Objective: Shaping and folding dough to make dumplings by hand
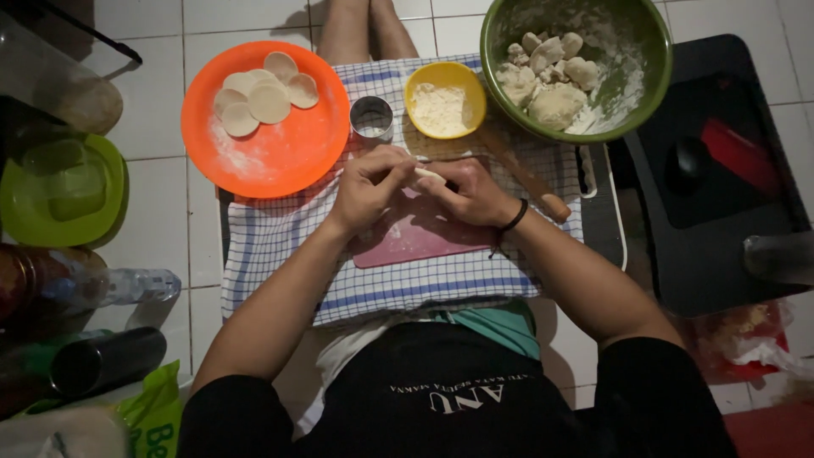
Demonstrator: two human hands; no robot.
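Now, hands: your left hand (366,182) and right hand (469,191) meet over the middle of the pink board (415,237), fingertips together.
Fingers: both sets are narrow, pinched on a small pale piece of dough (428,175); only a sliver shows between them.
Dough's place: held just above the far edge of the board, near the metal ring cutter (371,117) and the yellow bowl (445,99).
How it should handle: it looks light and soft, and probably a bit tacky, so a hard squeeze would likely dent or tear it.
Where to hold: keep to the edges with your fingertips and let the middle stay free; that seems the gentlest grip.
Board: it lies on a blue-checked cloth (280,237) spread across your lap.
Rolling pin: a wooden rolling pin (524,176) rests on the cloth just right of your right hand, angled toward the near right.
Far left: an orange plate (280,153) carries several flat dough rounds (264,93), overlapping, with flour dusted below them.
Far right: a green bowl (632,51) holds floury dough lumps (547,76).
Yellow bowl: it holds what looks like flour, though you cannot be sure.
Wrist: a dark band (513,217) sits on your right one.
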